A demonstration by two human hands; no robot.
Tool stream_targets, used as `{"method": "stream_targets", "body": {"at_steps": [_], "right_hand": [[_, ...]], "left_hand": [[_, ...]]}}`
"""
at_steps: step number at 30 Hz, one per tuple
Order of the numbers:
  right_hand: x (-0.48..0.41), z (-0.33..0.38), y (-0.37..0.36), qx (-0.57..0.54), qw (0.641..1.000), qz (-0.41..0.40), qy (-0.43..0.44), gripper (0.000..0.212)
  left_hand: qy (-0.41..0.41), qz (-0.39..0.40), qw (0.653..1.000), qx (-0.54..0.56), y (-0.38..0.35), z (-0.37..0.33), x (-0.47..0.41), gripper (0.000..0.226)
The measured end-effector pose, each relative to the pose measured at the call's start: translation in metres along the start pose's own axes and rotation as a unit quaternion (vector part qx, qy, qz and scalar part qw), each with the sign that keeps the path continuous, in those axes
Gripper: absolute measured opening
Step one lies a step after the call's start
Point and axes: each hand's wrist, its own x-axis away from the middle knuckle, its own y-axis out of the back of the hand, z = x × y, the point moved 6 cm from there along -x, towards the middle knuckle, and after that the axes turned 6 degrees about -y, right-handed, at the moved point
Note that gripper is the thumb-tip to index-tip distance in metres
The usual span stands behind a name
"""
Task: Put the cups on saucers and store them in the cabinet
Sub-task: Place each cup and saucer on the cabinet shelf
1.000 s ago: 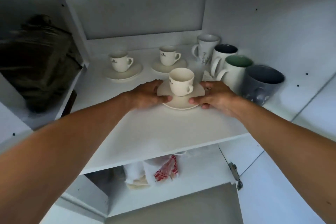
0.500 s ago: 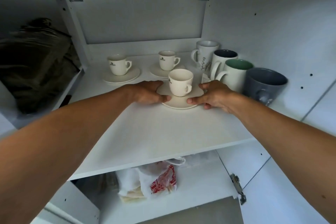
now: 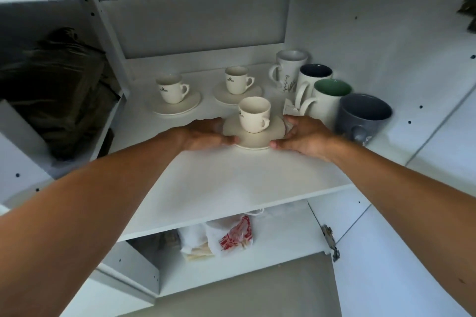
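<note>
Two cup-and-saucer sets stored at back of shelf [image 3: 206,183]: left set [image 3: 173,90], middle set [image 3: 238,81]; third cup [image 3: 253,114] upright on saucer [image 3: 253,137], just in front, beside mugs [image 3: 322,95]; left hand [image 3: 206,134] and right hand [image 3: 304,136] pinching opposite saucer edges; saucer apparently seated on shelf; judged remaining: release, withdraw; further cups not in view

Three small cream cups [image 3: 254,114] are counted, each one set on its own saucer [image 3: 253,137], so three saucers; four bigger mugs [image 3: 364,117] are lined up on the right; two hands [image 3: 206,134] are seen; one bag [image 3: 231,237] is spotted below.
</note>
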Motion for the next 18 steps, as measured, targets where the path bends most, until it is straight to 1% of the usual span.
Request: {"method": "stream_targets", "body": {"at_steps": [1,2,4,6,8,11,15,18], "right_hand": [[0.013,0.005,0.002,0.030,0.999,0.004,0.012,0.084],[0.027,0.008,0.002,0.054,0.998,0.013,0.017,0.087],[0.050,0.012,0.002,0.104,0.994,0.031,0.014,0.095],[0.078,0.020,0.004,0.169,0.984,0.050,0.007,0.098],[0.107,0.026,0.008,0.215,0.974,0.073,-0.001,0.099],[0.156,0.037,0.020,0.256,0.960,0.109,-0.023,0.098],[0.221,0.062,0.038,0.269,0.955,0.117,-0.047,0.095],[0.270,0.084,0.047,0.279,0.953,0.111,-0.047,0.096]], "left_hand": [[0.002,-0.007,1.000,0.023,0.000,-0.003,0.011,0.049],[0.006,-0.009,1.000,0.021,0.000,-0.007,0.023,0.057],[0.046,0.015,0.997,-0.059,-0.005,-0.010,0.048,0.081],[0.087,0.050,0.988,-0.118,-0.011,-0.016,0.074,0.095],[0.081,0.066,0.981,-0.162,-0.015,-0.029,0.100,0.098],[0.052,0.078,0.966,-0.240,-0.009,-0.054,0.141,0.095],[0.033,0.097,0.961,-0.255,0.005,-0.088,0.198,0.092],[0.017,0.094,0.962,-0.255,0.017,-0.118,0.240,0.093]]}}
